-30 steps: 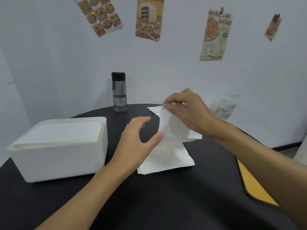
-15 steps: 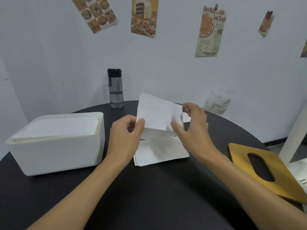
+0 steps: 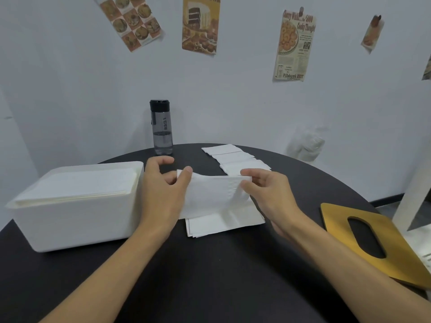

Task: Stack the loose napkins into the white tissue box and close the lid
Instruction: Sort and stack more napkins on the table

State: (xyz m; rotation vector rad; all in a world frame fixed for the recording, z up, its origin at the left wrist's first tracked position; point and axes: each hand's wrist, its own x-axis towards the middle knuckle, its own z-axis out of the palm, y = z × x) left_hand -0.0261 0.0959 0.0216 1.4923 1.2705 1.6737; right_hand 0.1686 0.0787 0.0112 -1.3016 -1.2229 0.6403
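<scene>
A white napkin is stretched flat between my hands above a small pile of napkins on the black table. My left hand pinches its left edge with the thumb on top. My right hand pinches its right edge. The white tissue box stands at the left with no lid on, filled to the rim with stacked napkins. Three more napkins lie overlapped in a row at the back. The yellow wooden lid with an oval slot lies at the right.
A dark water bottle stands at the table's far edge. A crumpled white bag sits behind the table against the wall. A white upright panel rises at the far right. The round black table fills the foreground.
The napkin, held up and bent half a second ago, now lies lower and flat between both hands. My right hand has shifted to its right edge, uncovering the back row of napkins.
</scene>
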